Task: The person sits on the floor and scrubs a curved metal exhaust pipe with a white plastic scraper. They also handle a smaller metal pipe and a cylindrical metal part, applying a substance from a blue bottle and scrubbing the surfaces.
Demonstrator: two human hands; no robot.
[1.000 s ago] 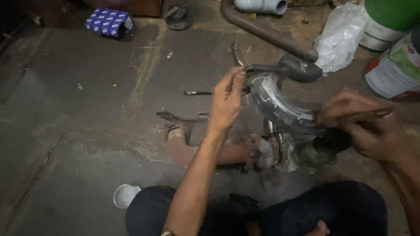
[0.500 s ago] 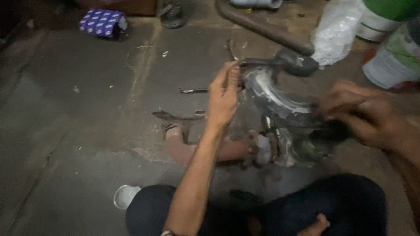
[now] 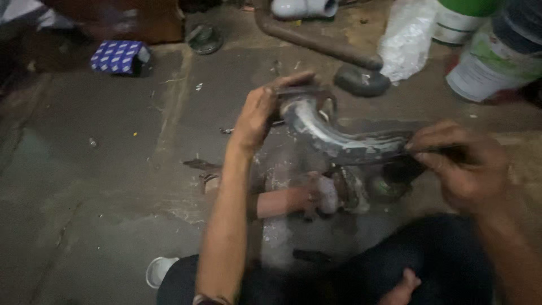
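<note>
Head view: a person sits on a grey concrete floor (image 3: 101, 186).
Packages: a blue-and-white patterned carton (image 3: 117, 57) lies far left; green-and-white labelled round tins (image 3: 491, 59) stand far right, beside a crumpled clear plastic bag (image 3: 407, 39).
Pipe axis: the curved grey metal pipe (image 3: 333, 138) runs left to right, its left end bending upward.
Pipe look: dull grey, streaked with white.
Left hand (image 3: 257, 116): clamped on the pipe's left end.
Right hand (image 3: 463, 164): closed on a thin dark tool (image 3: 437, 149) at the pipe's right end.
Below: a rusty reddish pipe (image 3: 282, 202).

The curved pipe (image 3: 333, 138) looks like scuffed, dull grey metal; floor (image 3: 101, 186) rough concrete.
</note>
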